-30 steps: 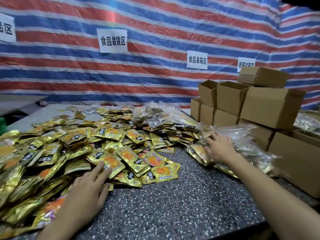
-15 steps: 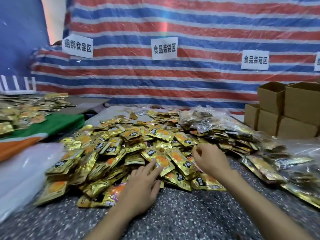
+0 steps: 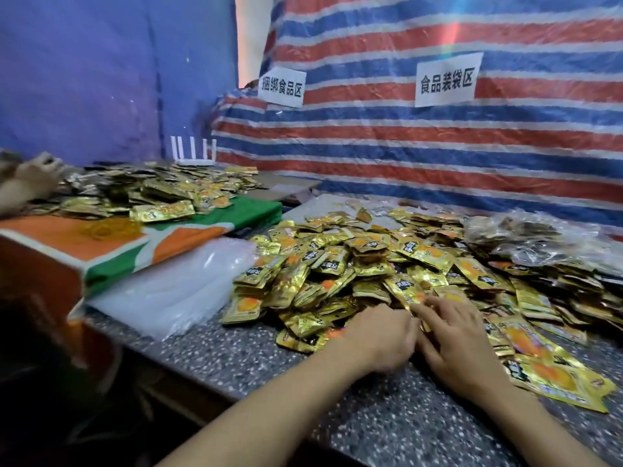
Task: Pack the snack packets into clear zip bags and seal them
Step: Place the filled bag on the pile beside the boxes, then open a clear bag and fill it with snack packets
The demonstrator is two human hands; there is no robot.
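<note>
A big pile of gold snack packets [image 3: 364,264] covers the speckled stone table [image 3: 236,358]. Both my hands lie side by side at the pile's near edge. My left hand [image 3: 381,335] has its fingers curled down onto the packets, and its fingertips are hidden, so a hold cannot be confirmed. My right hand [image 3: 462,338] touches the packets with fairly straight fingers pointing left. A stack of empty clear zip bags [image 3: 175,288] lies flat to the left of the pile. Filled clear bags [image 3: 526,237] sit at the back right.
A second table under a green and orange cloth [image 3: 209,217] stands to the left, with more gold packets [image 3: 151,193] and yellow rubber bands [image 3: 108,227]. Another person's hand [image 3: 37,173] works there. A striped tarp wall [image 3: 404,156] closes the back.
The view has swung left, so the cardboard boxes are out of sight. My right hand came from the filled bags on the right to the pile's near edge, beside my left hand.
</note>
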